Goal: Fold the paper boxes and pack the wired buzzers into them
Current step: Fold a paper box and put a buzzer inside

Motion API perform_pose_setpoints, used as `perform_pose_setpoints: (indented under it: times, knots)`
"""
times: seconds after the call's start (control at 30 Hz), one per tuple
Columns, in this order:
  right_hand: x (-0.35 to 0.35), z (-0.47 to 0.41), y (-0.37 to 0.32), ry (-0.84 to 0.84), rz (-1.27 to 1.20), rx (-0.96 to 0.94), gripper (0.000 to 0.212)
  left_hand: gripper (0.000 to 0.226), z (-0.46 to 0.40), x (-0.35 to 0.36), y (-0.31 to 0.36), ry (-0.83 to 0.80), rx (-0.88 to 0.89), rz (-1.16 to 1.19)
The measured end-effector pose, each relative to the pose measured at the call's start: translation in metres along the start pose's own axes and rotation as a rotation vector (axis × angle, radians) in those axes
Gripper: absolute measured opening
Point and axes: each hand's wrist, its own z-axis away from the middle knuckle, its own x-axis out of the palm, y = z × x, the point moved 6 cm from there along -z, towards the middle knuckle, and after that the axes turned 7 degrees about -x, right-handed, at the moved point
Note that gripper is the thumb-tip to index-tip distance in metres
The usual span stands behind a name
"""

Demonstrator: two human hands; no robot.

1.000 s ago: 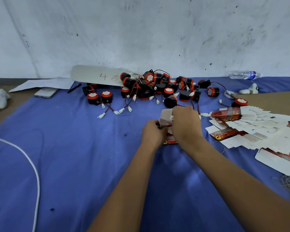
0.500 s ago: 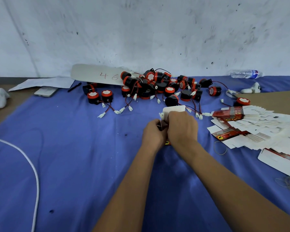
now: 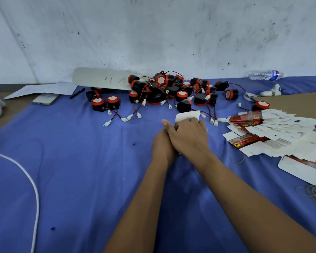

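A small paper box (image 3: 188,116) stands on the blue cloth at the centre, its white flap showing above my fingers. My right hand (image 3: 187,136) covers the box from above, fingers curled over it. My left hand (image 3: 162,147) sits against the box's left side, mostly hidden under the right hand; its grip cannot be seen clearly. Beyond the box lies a heap of black-and-red wired buzzers (image 3: 164,90) with white connectors. A fanned stack of flat red-and-white box blanks (image 3: 274,128) spreads out on the right.
A white cable (image 3: 33,181) curves over the cloth at the left. A phone (image 3: 46,98), a pen (image 3: 77,93) and a board marked 46 (image 3: 102,79) lie at the back left. A water bottle (image 3: 265,75) rests by the wall. Rubber bands (image 3: 236,155) lie near the blanks.
The box has turned so its white flap now stands up at the far side. My right hand slid over the top of it and now covers most of my left hand.
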Motion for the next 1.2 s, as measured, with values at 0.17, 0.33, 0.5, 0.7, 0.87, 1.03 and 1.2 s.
perform_pose_setpoints:
  times: [0.17, 0.33, 0.5, 0.7, 0.87, 1.03, 1.2]
  knots:
    - [0.004, -0.006, 0.008, 0.060, -0.077, -0.049, 0.047, 0.016, 0.001, 0.003, 0.000, 0.020, 0.078, -0.021]
    - [-0.010, 0.008, 0.008, 0.113, -0.355, -0.222, 0.045, 0.018, 0.005, 0.003, -0.001, 0.040, 0.067, 0.022]
    - [-0.027, 0.015, 0.021, -0.057, -0.456, -0.330, 0.011, 0.014, 0.004, 0.003, -0.005, 0.037, 0.061, 0.112]
    - [-0.032, 0.015, 0.021, -0.210, -0.346, -0.456, 0.019, 0.011, 0.002, 0.004, -0.010, 0.049, 0.096, 0.125]
    - [-0.036, 0.011, 0.023, -0.075, -0.308, -0.458, 0.022, 0.011, -0.001, 0.008, -0.011, 0.073, 0.101, 0.141]
    - [-0.033, 0.005, 0.018, 0.004, -0.220, -0.503, 0.019, 0.019, -0.003, 0.009, -0.013, 0.075, 0.121, 0.169]
    - [-0.025, -0.005, 0.014, -0.017, -0.299, -0.484, 0.010, 0.016, -0.003, 0.011, -0.011, 0.042, 0.124, 0.169]
